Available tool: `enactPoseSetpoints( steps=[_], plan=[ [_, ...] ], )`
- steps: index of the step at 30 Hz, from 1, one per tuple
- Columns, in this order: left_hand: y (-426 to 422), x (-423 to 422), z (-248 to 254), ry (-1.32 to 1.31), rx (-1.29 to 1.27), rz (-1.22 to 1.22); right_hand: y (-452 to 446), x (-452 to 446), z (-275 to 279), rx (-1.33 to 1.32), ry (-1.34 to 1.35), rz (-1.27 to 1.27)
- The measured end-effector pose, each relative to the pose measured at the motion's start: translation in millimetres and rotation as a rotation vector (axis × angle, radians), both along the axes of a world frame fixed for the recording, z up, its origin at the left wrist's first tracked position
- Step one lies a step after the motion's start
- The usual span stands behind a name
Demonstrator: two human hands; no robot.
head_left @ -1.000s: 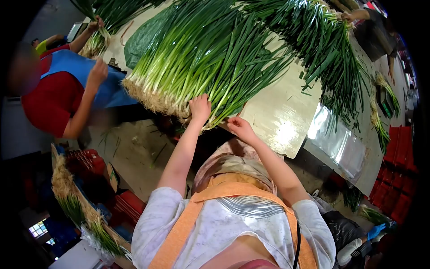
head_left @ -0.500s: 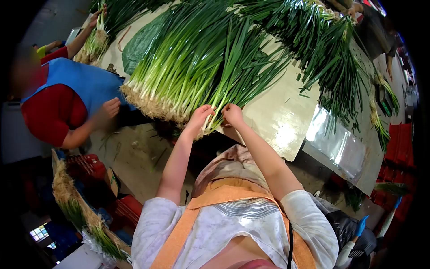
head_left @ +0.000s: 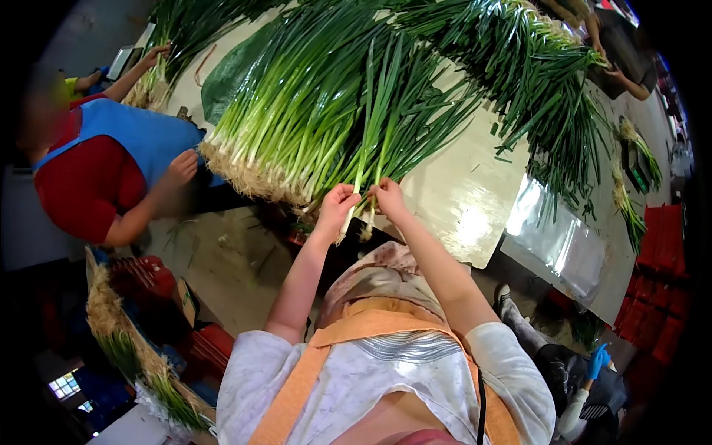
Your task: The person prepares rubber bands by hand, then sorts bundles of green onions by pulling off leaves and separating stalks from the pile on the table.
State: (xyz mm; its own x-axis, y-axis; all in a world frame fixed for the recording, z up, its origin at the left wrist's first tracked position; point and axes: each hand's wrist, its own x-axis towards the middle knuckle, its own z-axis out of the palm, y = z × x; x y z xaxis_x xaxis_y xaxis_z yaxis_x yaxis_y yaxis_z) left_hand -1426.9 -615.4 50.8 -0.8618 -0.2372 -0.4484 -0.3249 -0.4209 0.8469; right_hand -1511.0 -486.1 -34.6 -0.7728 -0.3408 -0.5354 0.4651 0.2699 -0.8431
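A wide heap of green onions [head_left: 297, 126] lies on the table, its hairy roots toward the near left edge. My left hand [head_left: 339, 208] is closed on the white stem of one green onion [head_left: 359, 174], whose root end hangs past the table edge. Just right of it, my right hand [head_left: 387, 198] pinches another stem [head_left: 380, 159] with roots dangling below. Both hands are nearly side by side at the heap's near right corner, and the long leaves of the two stems lie up over the heap.
A co-worker in a blue apron [head_left: 137, 137] stands at the left. More green onions [head_left: 519, 81] lie at the back right, near another person's hands. Plastic sheets [head_left: 556, 237] lie on the right table part. Red crates [head_left: 649, 297] stand at far right; a gloved person is at lower right.
My right hand has come left to beside my left hand and taken a stem. My left hand has moved from the heap's roots onto a stem. The held stems are now apart, lifted off the heap's edge.
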Motion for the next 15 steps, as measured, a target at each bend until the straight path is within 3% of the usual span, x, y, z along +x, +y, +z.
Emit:
enactPoseSetpoints(
  steps=[1, 4, 8, 12, 15],
  plan=[
    [2.8, 2.1, -1.8, 0.002, -0.04, -0.008, 4.4, 13.9, 17.9, -0.221, -0.109, -0.196],
    [13.2, 12.5, -3.3, -0.015, -0.097, -0.065, 21.5, 42.0, 48.0, -0.485, -0.287, -0.369],
    [27.8, 31.1, -20.7, -0.012, -0.097, -0.131, 35.7, 55.7, 55.5, -0.544, -0.399, -0.335],
    [27.3, 38.3, -32.3, 0.009, -0.242, -0.379, 40.4, 62.4, 51.1, -0.458, -0.36, -0.261],
    [24.3, 22.1, -39.6, 0.046, -0.463, -0.256, 43.4, 64.2, 51.6, -0.396, -0.339, -0.255]
  ],
)
